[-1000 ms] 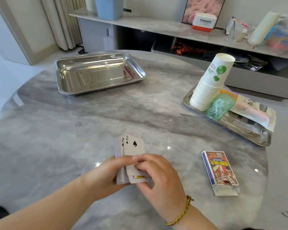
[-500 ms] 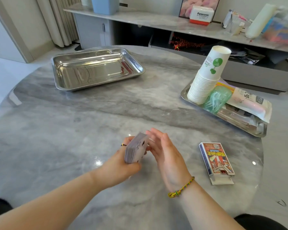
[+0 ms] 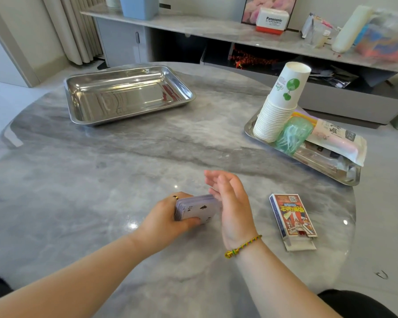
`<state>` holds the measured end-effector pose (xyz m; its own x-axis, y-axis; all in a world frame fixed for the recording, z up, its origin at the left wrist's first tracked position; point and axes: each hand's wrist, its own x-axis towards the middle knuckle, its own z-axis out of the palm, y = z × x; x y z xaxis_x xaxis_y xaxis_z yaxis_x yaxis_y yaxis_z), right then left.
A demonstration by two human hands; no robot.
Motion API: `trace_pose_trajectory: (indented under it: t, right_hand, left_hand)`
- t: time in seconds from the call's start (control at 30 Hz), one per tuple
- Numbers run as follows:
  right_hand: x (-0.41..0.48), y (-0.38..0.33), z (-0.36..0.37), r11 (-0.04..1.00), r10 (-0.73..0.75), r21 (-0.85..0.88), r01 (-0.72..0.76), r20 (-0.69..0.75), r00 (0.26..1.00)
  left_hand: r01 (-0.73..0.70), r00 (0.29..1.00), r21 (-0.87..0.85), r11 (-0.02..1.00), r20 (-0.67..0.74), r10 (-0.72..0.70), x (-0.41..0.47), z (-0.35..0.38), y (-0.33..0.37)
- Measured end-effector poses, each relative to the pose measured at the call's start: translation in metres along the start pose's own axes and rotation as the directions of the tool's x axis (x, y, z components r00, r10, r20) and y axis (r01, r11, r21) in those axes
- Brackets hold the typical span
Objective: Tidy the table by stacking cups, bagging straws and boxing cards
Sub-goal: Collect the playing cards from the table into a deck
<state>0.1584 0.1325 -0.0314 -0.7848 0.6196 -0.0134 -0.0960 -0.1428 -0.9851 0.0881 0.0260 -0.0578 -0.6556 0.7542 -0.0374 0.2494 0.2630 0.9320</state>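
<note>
My left hand point(image 3: 168, 214) grips a squared deck of playing cards point(image 3: 197, 208) just above the marble table, face card up. My right hand point(image 3: 230, 203) stands edge-on beside the deck's right side, fingers straight, palm against the cards. The red card box point(image 3: 293, 216) lies flat to the right with its flap open toward me. A leaning stack of paper cups point(image 3: 278, 106) and a bagged bundle of green straws point(image 3: 293, 134) sit in the right metal tray point(image 3: 308, 160).
An empty steel tray point(image 3: 124, 94) stands at the far left of the round marble table point(image 3: 101, 168). A white printed packet point(image 3: 340, 141) also lies in the right tray. A shelf with boxes runs behind the table.
Both hands held a fanned deck upright; now the cards are squared and tipped flat in my left hand, and my right hand has let go and straightened beside them.
</note>
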Motion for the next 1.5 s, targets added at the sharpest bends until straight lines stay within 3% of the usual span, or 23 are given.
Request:
trace_pose_trajectory:
  t: [0.1,0.3,0.53,0.67,0.8,1.13,1.2,1.3,1.4,1.5]
  right_hand:
    - [0.001,0.004,0.012,0.994,-0.021,-0.109,0.029,0.068,0.997]
    - [-0.004,0.016,0.013,0.988,-0.016,-0.151,0.025,0.065,0.998]
    - [-0.003,0.02,0.012,0.99,0.038,-0.133,-0.034,0.028,0.999]
    - [-0.002,0.019,0.008,0.992,0.045,-0.123,-0.035,0.075,0.996]
    - [-0.004,0.019,0.011,0.992,0.041,-0.125,-0.024,0.138,0.99]
    - [-0.002,0.026,0.006,0.981,0.096,-0.177,-0.075,0.117,0.988]
    - [-0.001,0.025,0.003,0.981,0.14,-0.156,-0.112,0.177,0.974]
    - [0.002,0.023,-0.001,0.979,0.194,-0.113,-0.17,0.262,0.945]
    - [0.004,0.024,-0.003,0.972,0.209,-0.162,-0.17,0.261,0.942]
    - [0.0,0.025,0.001,0.948,0.243,-0.27,-0.168,0.273,0.931]
  left_hand:
    - [0.018,0.995,-0.059,0.998,-0.093,-0.023,0.0,0.004,-0.002]
    - [0.008,0.998,-0.074,0.997,-0.057,-0.012,-0.003,0.006,-0.005]
    - [-0.06,0.996,0.24,0.969,0.074,0.043,0.001,-0.004,-0.011]
    - [-0.142,0.986,0.473,0.869,0.145,0.082,0.002,-0.014,-0.009]
    - [-0.149,0.987,0.535,0.831,0.134,0.091,0.001,-0.01,-0.016]
    - [-0.155,0.984,0.667,0.729,0.173,0.052,0.0,-0.006,-0.019]
    - [-0.112,0.983,0.579,0.808,0.185,0.004,0.002,-0.008,-0.017]
    - [0.089,0.979,0.171,0.981,0.164,-0.118,0.005,-0.022,-0.007]
    - [0.204,0.974,-0.208,0.957,0.14,-0.177,0.005,-0.031,-0.006]
    - [0.236,0.969,-0.365,0.901,0.159,-0.189,0.001,-0.028,-0.002]
